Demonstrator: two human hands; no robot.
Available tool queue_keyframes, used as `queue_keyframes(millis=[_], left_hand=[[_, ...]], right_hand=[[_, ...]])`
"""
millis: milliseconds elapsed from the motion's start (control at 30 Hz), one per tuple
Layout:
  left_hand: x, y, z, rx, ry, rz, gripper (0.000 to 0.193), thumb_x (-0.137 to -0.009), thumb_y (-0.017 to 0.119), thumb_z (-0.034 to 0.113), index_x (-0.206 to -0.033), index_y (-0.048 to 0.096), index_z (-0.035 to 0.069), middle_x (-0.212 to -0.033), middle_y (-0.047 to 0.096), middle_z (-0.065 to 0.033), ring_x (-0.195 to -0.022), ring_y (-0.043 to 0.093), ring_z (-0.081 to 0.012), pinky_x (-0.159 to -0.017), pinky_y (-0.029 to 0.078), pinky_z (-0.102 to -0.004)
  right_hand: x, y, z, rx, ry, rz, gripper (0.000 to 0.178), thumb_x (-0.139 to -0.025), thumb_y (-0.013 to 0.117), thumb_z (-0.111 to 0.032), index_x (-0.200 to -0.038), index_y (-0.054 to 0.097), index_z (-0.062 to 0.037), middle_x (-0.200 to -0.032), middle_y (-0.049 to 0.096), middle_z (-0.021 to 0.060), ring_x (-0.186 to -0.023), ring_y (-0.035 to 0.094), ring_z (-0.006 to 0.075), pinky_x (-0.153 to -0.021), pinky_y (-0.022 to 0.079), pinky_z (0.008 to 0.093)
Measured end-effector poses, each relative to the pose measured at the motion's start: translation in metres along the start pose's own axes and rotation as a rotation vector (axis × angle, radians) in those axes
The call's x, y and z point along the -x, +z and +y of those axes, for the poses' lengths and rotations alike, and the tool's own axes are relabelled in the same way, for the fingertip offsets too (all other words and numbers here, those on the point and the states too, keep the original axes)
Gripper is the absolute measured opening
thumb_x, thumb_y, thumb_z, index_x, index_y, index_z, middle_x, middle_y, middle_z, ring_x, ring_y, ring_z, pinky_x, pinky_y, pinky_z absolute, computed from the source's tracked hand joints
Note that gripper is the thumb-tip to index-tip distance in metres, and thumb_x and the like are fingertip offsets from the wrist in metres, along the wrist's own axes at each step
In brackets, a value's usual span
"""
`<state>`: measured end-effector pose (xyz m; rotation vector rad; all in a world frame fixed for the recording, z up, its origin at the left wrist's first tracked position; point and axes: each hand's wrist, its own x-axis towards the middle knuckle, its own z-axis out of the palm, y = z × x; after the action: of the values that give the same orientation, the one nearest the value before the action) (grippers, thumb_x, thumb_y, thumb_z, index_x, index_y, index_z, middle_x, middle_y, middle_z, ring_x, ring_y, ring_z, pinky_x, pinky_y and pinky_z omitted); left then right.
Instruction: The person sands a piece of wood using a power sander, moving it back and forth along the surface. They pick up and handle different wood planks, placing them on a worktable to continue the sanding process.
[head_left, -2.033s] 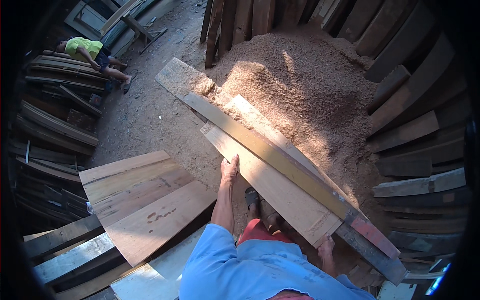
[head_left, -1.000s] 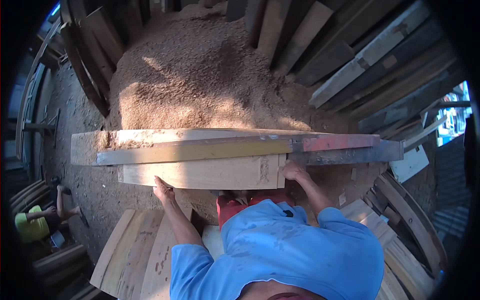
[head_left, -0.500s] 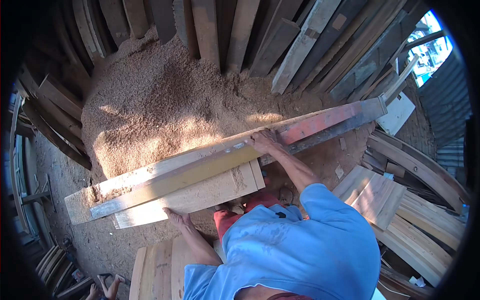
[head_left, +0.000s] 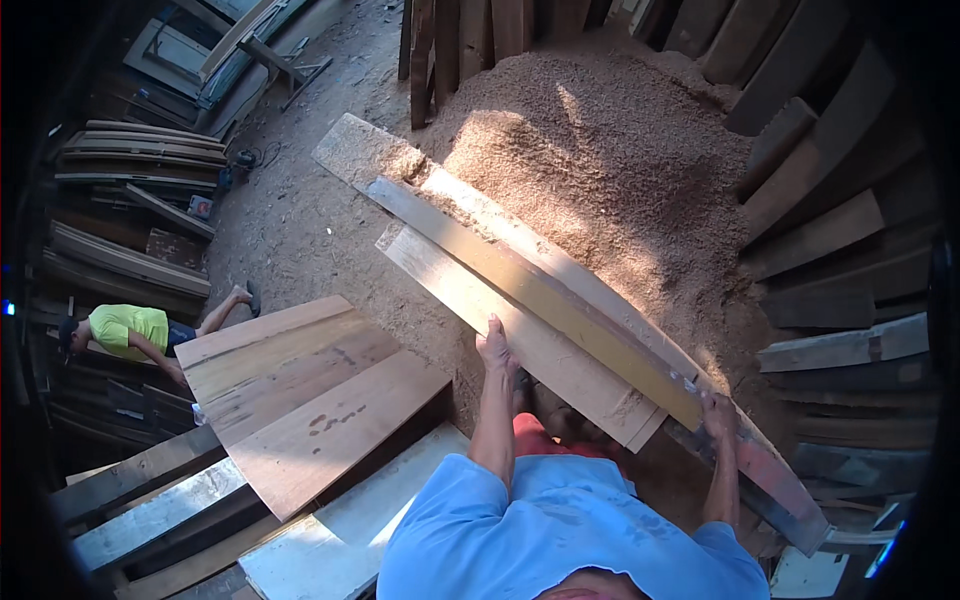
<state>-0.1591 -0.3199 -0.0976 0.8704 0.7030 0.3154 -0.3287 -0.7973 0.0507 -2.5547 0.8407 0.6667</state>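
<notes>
A pale wooden board [head_left: 470, 292] lies slantwise in front of me, alongside a long yellow-sided bar [head_left: 570, 320] with a red section at its right end. My left hand [head_left: 494, 346] is closed on the board's near edge, its thumb on top. Farther right, my right hand [head_left: 717, 412] grips the bar near where yellow meets red, fingers curled over its upper edge. Behind the bar runs a long, narrow surface [head_left: 355, 150] sprinkled with shavings. The undersides of the board and bar are hidden.
A big heap of sawdust [head_left: 600, 170] rises beyond the bar. Joined wooden panels [head_left: 310, 390] lie at my left. Past them, a person in a yellow shirt [head_left: 130, 330] bends over. Timber planks [head_left: 830, 220] lean along the far right side.
My view has swung left, bringing the panels and the bending person into sight. Both hands stay on the same things, the left on the board and the right on the bar.
</notes>
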Motion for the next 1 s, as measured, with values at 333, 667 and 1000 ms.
queue_keyframes(millis=[333, 667, 1000], left_hand=[[-0.024, 0.049, 0.032, 0.077, -0.201, -0.034, 0.040, -0.102, 0.072, 0.021, -0.134, 0.060, 0.001, -0.124, 0.071, -0.0122, -0.113, 0.069, -0.0281, -0.095, 0.059, -0.0515], [-0.059, 0.014, 0.037, -0.155, -0.225, -0.077, 0.053, -0.107, 0.062, 0.039, -0.141, 0.055, 0.000, -0.138, 0.064, -0.0163, -0.124, 0.063, -0.0301, -0.109, 0.050, -0.0480], [-0.089, 0.007, 0.044, -0.423, -0.204, 0.052, 0.055, -0.104, 0.064, 0.046, -0.136, 0.060, 0.002, -0.142, 0.062, -0.0088, -0.122, 0.062, -0.0256, -0.107, 0.049, -0.0446]], right_hand=[[-0.010, 0.008, 0.023, -0.040, 0.007, 0.005, 0.048, -0.104, 0.052, -0.049, -0.116, 0.075, -0.0081, -0.110, 0.075, 0.0205, -0.109, 0.070, 0.0412, -0.096, 0.050, 0.0503], [0.002, 0.026, -0.009, -0.032, 0.139, 0.162, 0.049, -0.104, 0.051, -0.053, -0.118, 0.070, -0.0093, -0.118, 0.073, 0.0196, -0.124, 0.061, 0.0362, -0.110, 0.037, 0.0529], [-0.003, 0.080, 0.002, -0.168, 0.054, 0.536, 0.021, -0.100, 0.059, -0.035, -0.107, 0.060, -0.0154, -0.103, 0.067, 0.0102, -0.106, 0.061, 0.0321, -0.099, 0.037, 0.0516]])
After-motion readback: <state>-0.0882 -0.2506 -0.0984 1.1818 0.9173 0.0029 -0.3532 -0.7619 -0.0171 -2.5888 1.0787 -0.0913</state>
